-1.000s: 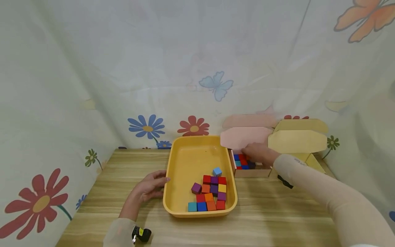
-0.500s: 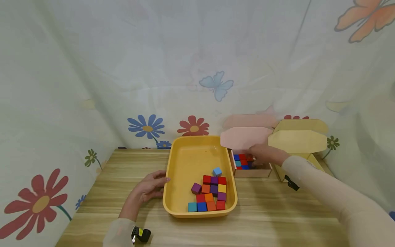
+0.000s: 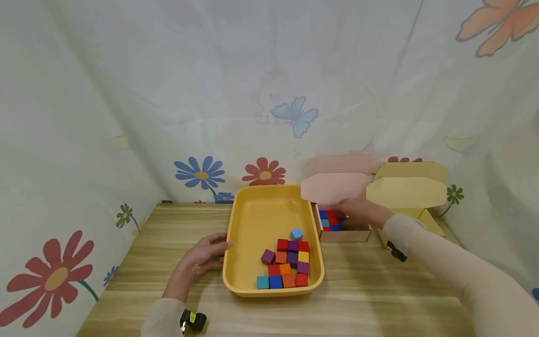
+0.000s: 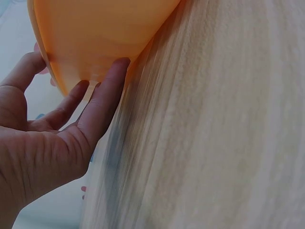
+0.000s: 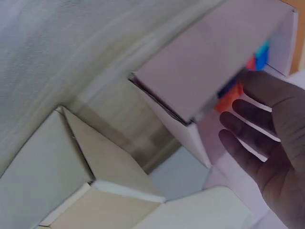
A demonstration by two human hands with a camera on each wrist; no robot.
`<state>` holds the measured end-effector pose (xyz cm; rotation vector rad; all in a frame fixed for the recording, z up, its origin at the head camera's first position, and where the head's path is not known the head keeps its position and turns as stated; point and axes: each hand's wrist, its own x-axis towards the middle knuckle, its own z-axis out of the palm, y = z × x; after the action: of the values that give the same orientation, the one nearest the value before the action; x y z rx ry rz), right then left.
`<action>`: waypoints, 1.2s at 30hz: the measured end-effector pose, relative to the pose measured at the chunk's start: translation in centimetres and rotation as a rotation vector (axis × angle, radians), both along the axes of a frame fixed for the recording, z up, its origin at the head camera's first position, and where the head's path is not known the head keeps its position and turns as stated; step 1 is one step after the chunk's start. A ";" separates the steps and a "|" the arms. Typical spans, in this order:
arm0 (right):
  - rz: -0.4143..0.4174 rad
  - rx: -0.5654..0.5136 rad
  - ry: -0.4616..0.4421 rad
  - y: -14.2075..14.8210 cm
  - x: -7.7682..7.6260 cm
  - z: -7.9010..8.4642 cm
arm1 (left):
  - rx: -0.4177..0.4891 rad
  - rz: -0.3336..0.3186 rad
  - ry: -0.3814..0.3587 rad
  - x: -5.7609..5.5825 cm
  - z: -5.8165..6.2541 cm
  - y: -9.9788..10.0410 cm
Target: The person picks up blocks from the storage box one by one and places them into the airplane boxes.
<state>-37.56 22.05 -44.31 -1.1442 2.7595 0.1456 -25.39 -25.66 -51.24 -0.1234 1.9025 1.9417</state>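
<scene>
Grips a yellow plastic tray (image 3: 263,222) with the left hand (image 3: 206,252). Farther off, reaches into a pink cardboard box (image 3: 344,236) with the right hand (image 3: 363,209), with fingers just beside small multicoloured cubes (image 3: 331,222), contact partly hidden (cannot tell whether pinching one).

Tray (image 3: 258,220) is right of my left hand (image 3: 206,253), one fingertip over its left rim; tray cubes (image 3: 292,257) lie farther right of that hand, in the tray's near right part; first box (image 3: 344,236) stands just right of the tray, my right hand (image 3: 361,210) reaching into it; box cubes (image 3: 325,223) lie in there, left of that hand; front wall before the hand, lid (image 3: 335,188) behind it; second box (image 5: 62,171) is right of that hand, partly under my forearm (image 3: 438,262); tabletop (image 3: 189,220) beneath all, backdrop (image 3: 189,117) behind both hands.
</scene>
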 end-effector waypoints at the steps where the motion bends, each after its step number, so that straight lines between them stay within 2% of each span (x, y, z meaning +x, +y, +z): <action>1: 0.010 -0.008 0.009 0.0 0.2 0.3 | -0.001 0.003 -0.001 0.0 -0.1 0.0; 8: 0.223 -0.075 0.223 -0.1 1.5 2.0 | 0.004 0.014 -0.012 0.4 -0.1 -0.1; 13: 0.230 -0.140 0.281 -0.8 2.4 3.0 | -0.007 0.023 -0.017 0.3 0.2 -0.1; 19: 0.206 -0.194 0.229 -2.3 3.7 4.1 | -0.030 0.040 -0.019 0.0 0.5 0.0; 26: 0.227 -0.200 0.140 -4.7 4.8 4.4 | -0.024 0.043 -0.034 0.0 0.4 0.2; 31: 0.248 -0.144 0.037 -7.3 5.8 4.6 | -0.006 0.043 -0.031 0.1 0.3 0.2; 36: 0.275 -0.075 -0.019 -9.8 6.9 4.8 | -0.005 0.044 -0.032 0.0 0.3 0.3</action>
<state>-30.63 12.26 -39.56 -1.5326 2.5975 0.0619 -25.36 -25.33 -50.97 -0.1983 1.8990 1.9514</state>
